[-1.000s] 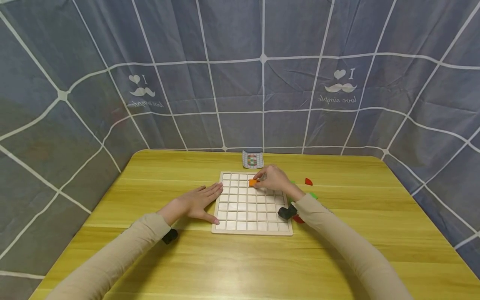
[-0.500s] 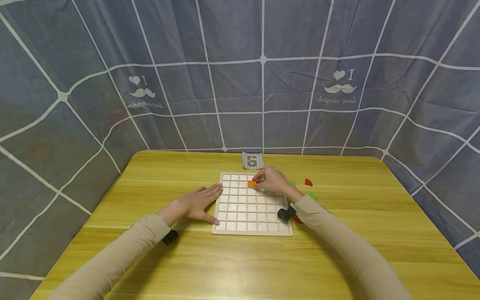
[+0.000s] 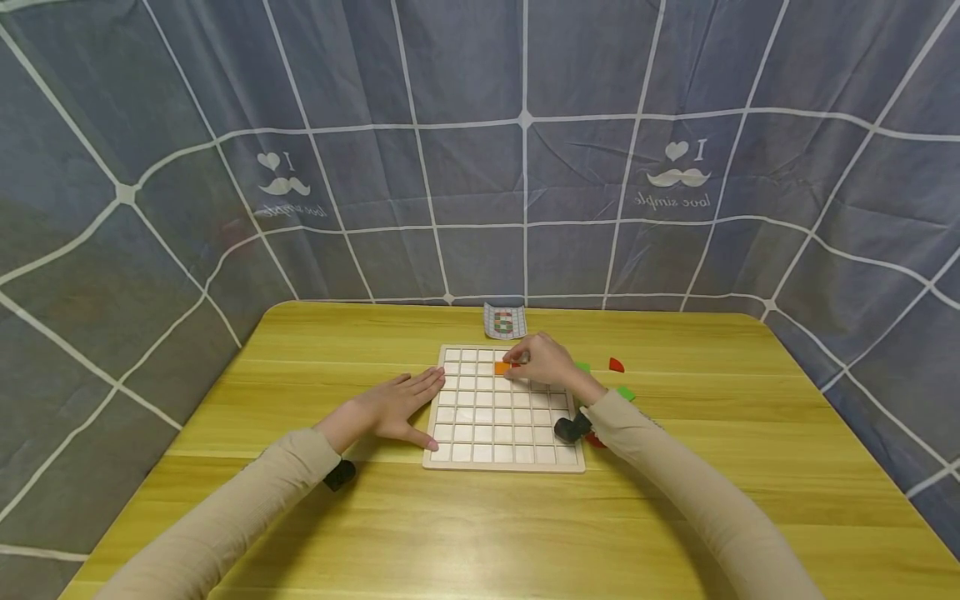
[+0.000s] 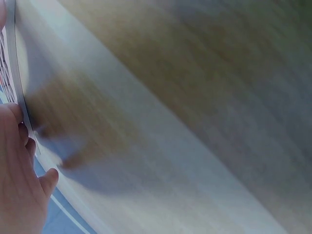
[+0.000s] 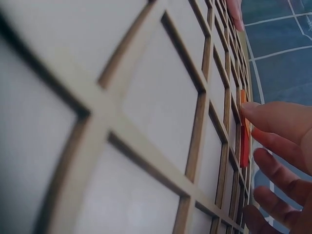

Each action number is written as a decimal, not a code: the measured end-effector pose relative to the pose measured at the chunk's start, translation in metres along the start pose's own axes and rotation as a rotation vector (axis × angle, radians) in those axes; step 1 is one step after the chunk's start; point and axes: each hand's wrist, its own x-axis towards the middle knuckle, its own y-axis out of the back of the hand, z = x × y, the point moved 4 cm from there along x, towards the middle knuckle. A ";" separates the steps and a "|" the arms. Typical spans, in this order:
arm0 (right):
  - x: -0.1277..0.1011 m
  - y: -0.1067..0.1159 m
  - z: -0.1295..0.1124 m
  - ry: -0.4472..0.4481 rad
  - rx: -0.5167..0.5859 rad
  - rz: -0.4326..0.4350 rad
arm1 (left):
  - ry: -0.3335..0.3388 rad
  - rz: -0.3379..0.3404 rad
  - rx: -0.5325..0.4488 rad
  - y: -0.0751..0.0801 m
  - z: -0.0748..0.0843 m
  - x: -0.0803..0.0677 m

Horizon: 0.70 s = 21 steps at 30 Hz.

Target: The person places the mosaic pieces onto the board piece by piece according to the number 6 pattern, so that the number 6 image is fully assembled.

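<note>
A pale wooden grid board (image 3: 474, 412) lies on the table. My left hand (image 3: 393, 406) rests flat with spread fingers at its left edge, seen also as a hand (image 4: 22, 175) in the left wrist view. Near the board's far side, my right hand (image 3: 545, 360) pinches an orange tile (image 3: 501, 367) between thumb and index finger, low at a grid cell. The right wrist view shows the thumb (image 5: 273, 117) against the orange tile (image 5: 243, 97), with a red tile (image 5: 244, 148) right beside it. The fingers partly hide both tiles in the head view.
A small pattern card (image 3: 506, 321) lies beyond the board. Right of the board are green tiles (image 3: 626, 393), a red quarter-round piece (image 3: 616, 365) and another red piece (image 3: 595, 440), partly hidden by the right wrist. A grey curtain (image 3: 480, 167) surrounds the table (image 3: 465, 533).
The right hand and orange tile have shifted very slightly left and nearer, and red now shows beside the orange. My left hand has stayed in place.
</note>
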 end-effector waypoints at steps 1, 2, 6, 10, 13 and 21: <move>0.000 0.000 0.000 -0.002 0.006 0.000 | 0.002 -0.003 0.003 0.000 0.000 0.000; -0.001 0.001 0.000 -0.007 0.012 -0.001 | 0.002 -0.003 0.002 0.000 0.000 0.000; -0.004 0.005 0.000 -0.019 0.038 0.009 | -0.003 -0.001 -0.004 0.000 0.001 0.000; -0.007 0.011 0.003 -0.027 0.031 0.031 | -0.007 0.002 -0.003 0.000 0.000 0.000; -0.010 0.015 0.009 -0.034 0.032 0.046 | -0.007 0.004 0.003 -0.001 -0.001 0.001; -0.024 0.028 0.024 -0.036 0.057 0.063 | -0.003 0.003 -0.005 -0.002 -0.002 0.001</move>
